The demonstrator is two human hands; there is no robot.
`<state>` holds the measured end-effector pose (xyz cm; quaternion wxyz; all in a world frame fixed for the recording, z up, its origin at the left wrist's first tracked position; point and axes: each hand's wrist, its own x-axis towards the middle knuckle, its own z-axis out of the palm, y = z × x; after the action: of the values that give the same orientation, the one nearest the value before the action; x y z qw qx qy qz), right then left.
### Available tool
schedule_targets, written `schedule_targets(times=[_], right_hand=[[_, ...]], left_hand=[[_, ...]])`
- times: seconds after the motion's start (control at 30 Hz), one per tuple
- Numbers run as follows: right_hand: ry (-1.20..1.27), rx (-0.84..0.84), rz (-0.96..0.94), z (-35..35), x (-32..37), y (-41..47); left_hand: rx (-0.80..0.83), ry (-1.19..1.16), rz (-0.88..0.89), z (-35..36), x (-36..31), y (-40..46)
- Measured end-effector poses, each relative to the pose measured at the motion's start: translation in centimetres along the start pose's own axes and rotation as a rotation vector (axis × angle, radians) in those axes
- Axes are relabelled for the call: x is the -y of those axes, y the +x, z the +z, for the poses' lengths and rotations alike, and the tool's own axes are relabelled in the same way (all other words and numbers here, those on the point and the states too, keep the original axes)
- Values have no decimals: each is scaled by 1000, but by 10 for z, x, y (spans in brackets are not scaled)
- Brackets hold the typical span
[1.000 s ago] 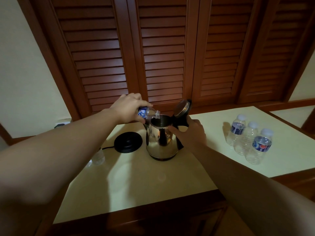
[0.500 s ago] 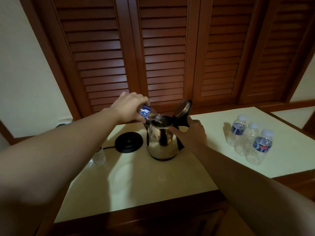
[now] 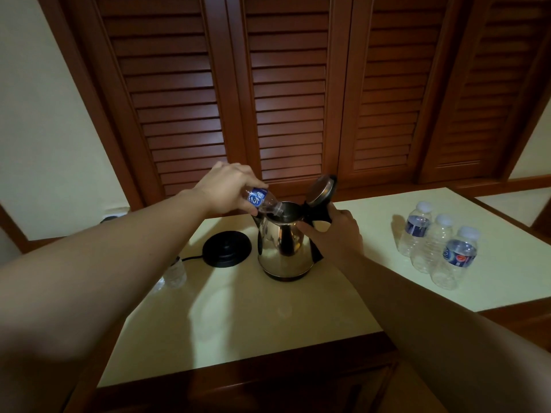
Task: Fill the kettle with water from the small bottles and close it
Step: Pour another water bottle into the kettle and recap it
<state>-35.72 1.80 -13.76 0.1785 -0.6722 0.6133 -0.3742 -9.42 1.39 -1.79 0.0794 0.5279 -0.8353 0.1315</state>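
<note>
A shiny steel kettle (image 3: 283, 248) stands on the cream counter (image 3: 238, 317), its black lid (image 3: 320, 189) hinged up and back. My left hand (image 3: 226, 187) grips a small blue-labelled bottle (image 3: 262, 201), tipped steeply with its neck down in the kettle's mouth. My right hand (image 3: 337, 231) holds the kettle's black handle, thumb lying against the steel body. Three small capped bottles (image 3: 439, 248) stand in a cluster at the right of the counter.
The kettle's black round base (image 3: 227, 248) with its cord lies left of the kettle. A small clear bottle (image 3: 176, 272) stands near the counter's left edge, partly behind my left forearm. Dark louvred wooden doors rise behind the counter.
My left hand has tilted the bottle further, so its neck dips deeper into the kettle's mouth. My right hand and the kettle have stayed put.
</note>
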Motion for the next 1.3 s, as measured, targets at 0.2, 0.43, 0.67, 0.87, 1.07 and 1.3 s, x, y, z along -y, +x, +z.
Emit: schedule_targets(times=[0.2,0.43,0.67,0.87,1.07,1.3], right_hand=[[-15,2,14,1,-1,2],[-6,19,6,1,-4,3],[6,35,7,2,-7,4],[-117,-63,-3,-1,-18,-16],[-145,159,-279,4,-22,-55],[-292,752,-298,26,-18,-79]], left_hand=[[3,-10,15,0,0,-1],[-16,1,26,2,1,1],[-64,31,16,4,-1,0],[-170,-330,-234,25,-8,-27],[-332,-678,-516,70,-29,-78],[-308,-778,-612,116,-61,-129]])
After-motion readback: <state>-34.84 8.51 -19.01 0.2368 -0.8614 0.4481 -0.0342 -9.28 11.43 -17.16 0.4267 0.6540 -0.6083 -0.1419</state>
